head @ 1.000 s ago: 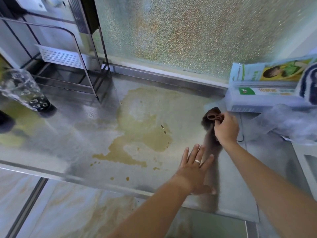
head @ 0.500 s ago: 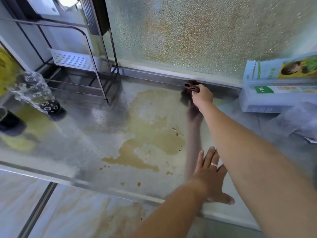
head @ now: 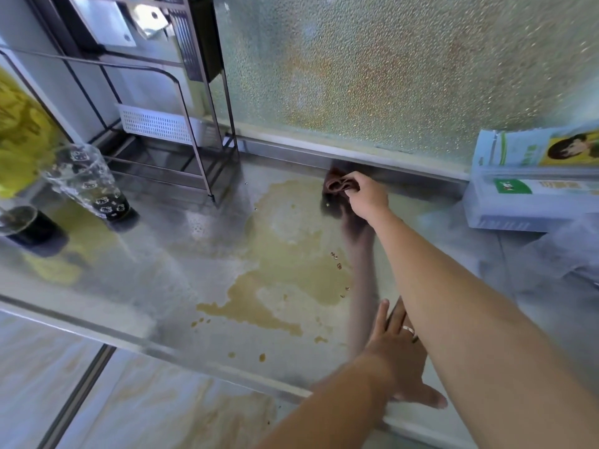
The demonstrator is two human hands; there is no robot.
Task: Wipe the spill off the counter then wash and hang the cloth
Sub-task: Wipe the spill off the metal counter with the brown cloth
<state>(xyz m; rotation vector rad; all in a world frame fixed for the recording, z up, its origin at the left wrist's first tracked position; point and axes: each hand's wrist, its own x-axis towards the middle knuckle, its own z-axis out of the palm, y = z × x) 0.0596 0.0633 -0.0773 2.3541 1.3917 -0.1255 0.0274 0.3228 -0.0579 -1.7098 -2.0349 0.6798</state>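
A brownish-yellow spill (head: 285, 264) spreads over the middle of the steel counter (head: 155, 286), with small drops near the front edge. My right hand (head: 366, 197) grips a bunched brown cloth (head: 337, 184) at the back of the counter, at the spill's far right corner, close to the window ledge. My left hand (head: 397, 351) lies flat on the counter near the front edge, fingers straight, a ring on one finger, partly hidden under my right forearm.
A black wire rack (head: 181, 134) with a white basket (head: 155, 124) stands at the back left. A patterned glass (head: 90, 186) and a dark cup (head: 22, 222) sit at the left. Boxes (head: 531, 186) and clear plastic (head: 557, 251) lie at the right. Frosted glass (head: 372, 69) is behind.
My right hand has carried the cloth from the right side of the counter to the back edge by the spill. My left hand has stayed flat near the front edge.
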